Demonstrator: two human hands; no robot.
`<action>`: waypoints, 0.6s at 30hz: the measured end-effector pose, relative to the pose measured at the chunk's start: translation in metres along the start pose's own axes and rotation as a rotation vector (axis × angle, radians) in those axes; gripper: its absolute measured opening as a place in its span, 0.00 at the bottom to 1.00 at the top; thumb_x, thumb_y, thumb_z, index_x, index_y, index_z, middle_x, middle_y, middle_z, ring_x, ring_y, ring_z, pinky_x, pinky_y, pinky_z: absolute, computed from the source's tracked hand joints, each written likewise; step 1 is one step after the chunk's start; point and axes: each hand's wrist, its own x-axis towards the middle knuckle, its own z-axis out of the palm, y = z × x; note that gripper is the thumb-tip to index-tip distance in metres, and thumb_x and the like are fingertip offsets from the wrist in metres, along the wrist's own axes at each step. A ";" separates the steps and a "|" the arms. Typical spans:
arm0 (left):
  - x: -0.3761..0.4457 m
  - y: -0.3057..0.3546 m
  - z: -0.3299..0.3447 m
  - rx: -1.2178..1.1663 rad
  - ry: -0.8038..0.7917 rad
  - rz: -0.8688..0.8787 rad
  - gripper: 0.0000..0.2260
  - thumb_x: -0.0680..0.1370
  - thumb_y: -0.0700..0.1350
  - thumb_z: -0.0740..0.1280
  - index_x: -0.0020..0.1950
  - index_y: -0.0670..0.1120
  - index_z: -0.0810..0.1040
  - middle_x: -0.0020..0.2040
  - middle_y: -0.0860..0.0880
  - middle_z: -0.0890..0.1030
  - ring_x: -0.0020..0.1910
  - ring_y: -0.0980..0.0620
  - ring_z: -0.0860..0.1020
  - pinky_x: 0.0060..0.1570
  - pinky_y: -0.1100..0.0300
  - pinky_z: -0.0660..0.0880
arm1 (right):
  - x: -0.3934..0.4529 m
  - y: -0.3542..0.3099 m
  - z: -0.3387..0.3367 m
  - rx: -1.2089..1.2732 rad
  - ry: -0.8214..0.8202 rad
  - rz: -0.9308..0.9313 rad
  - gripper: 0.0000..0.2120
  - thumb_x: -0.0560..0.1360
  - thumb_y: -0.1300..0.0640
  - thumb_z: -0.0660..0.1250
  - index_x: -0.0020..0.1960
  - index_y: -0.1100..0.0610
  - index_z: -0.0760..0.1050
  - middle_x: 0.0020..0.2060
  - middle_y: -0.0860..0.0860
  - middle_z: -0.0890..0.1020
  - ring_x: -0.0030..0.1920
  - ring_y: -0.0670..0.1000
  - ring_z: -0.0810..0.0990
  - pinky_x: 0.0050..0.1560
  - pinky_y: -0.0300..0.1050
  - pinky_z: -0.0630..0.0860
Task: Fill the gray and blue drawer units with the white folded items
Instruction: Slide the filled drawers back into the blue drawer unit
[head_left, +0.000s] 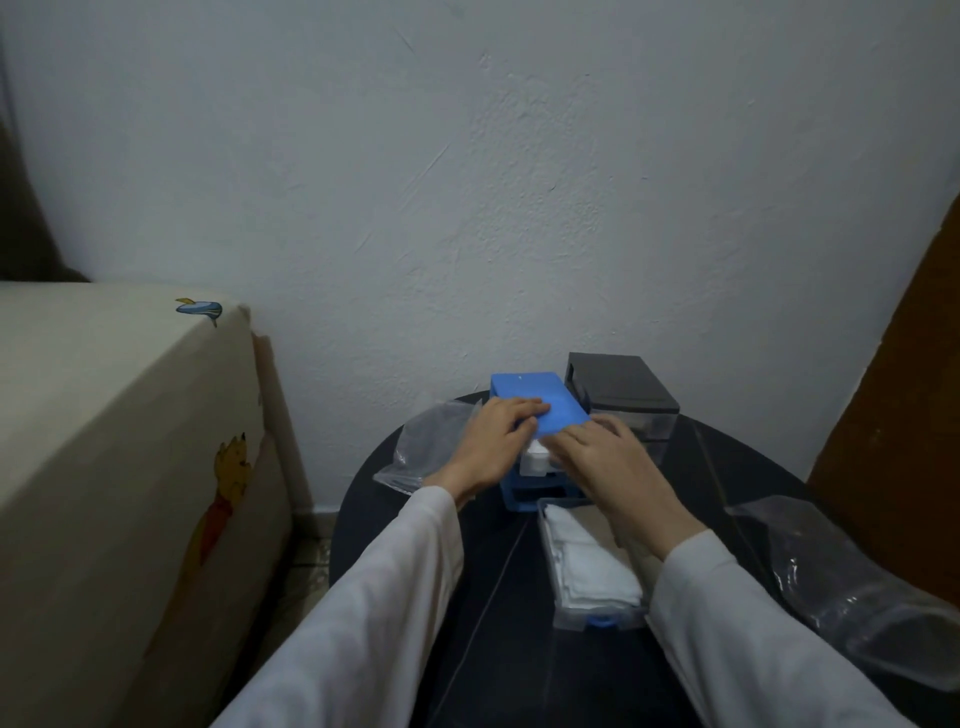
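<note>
Dark round table at lower centre, blue drawer unit and gray unit at its far edge, pulled-out drawer of white cloths near centre, clear bags at left and right

This looks like a room in a home, most likely a bedroom; at the left stands a bed under a cream sheet printed with a cartoon bear and a small blue figure, the kind of bedding a household keeps. The far wall is plain, roughly plastered white, with a low skirting above a patterned tiled floor; a dark curtain hangs at the far left and a brown wooden panel leans in at the right. A small round dark counter stands close beside the bed, holding small plastic drawer units and clear bags.
</note>
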 end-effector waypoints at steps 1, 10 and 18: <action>0.000 0.000 0.000 -0.008 0.003 -0.002 0.15 0.81 0.41 0.58 0.67 0.45 0.73 0.68 0.48 0.72 0.67 0.51 0.67 0.66 0.61 0.60 | 0.001 -0.001 0.000 0.031 -0.008 0.026 0.05 0.67 0.61 0.70 0.41 0.53 0.77 0.34 0.48 0.79 0.36 0.52 0.79 0.50 0.43 0.63; -0.001 -0.002 0.003 0.013 0.004 0.012 0.15 0.81 0.43 0.58 0.67 0.45 0.73 0.69 0.49 0.72 0.67 0.51 0.67 0.65 0.61 0.59 | 0.002 -0.004 0.001 0.032 0.159 0.118 0.05 0.68 0.60 0.68 0.35 0.53 0.74 0.30 0.48 0.75 0.33 0.52 0.76 0.45 0.43 0.63; -0.001 -0.002 0.004 0.002 -0.007 0.003 0.15 0.81 0.42 0.58 0.67 0.45 0.73 0.68 0.48 0.72 0.67 0.50 0.67 0.67 0.59 0.60 | 0.008 -0.007 0.002 0.130 0.129 0.256 0.15 0.60 0.61 0.79 0.38 0.58 0.73 0.35 0.53 0.75 0.30 0.52 0.74 0.30 0.41 0.68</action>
